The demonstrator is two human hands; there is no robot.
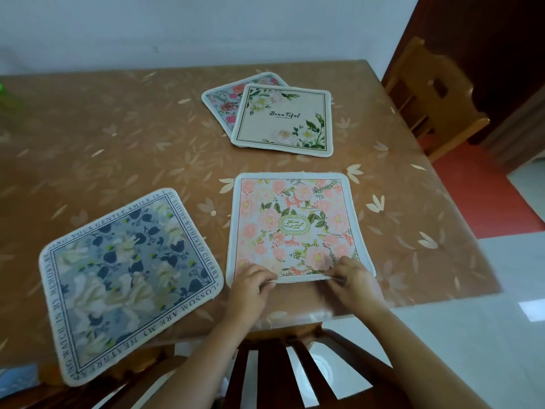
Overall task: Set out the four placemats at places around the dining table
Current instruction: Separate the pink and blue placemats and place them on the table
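A pink floral placemat (298, 222) lies flat near the table's front edge. My left hand (250, 286) and my right hand (354, 283) both pinch its near edge. A blue-grey floral placemat (126, 278) with lettering round its border lies to the left, turned at an angle, its corner hanging over the front edge. Farther back, a beige placemat (284, 121) marked "Beautiful" rests partly on top of a rose-patterned placemat (225, 101).
The table (118, 143) wears a brown flower-print cover and stands against a pale wall. A dark wooden chair (289, 370) is right below my arms. A lighter wooden chair (433, 95) stands at the right side. A green object (2, 88) shows at the far left.
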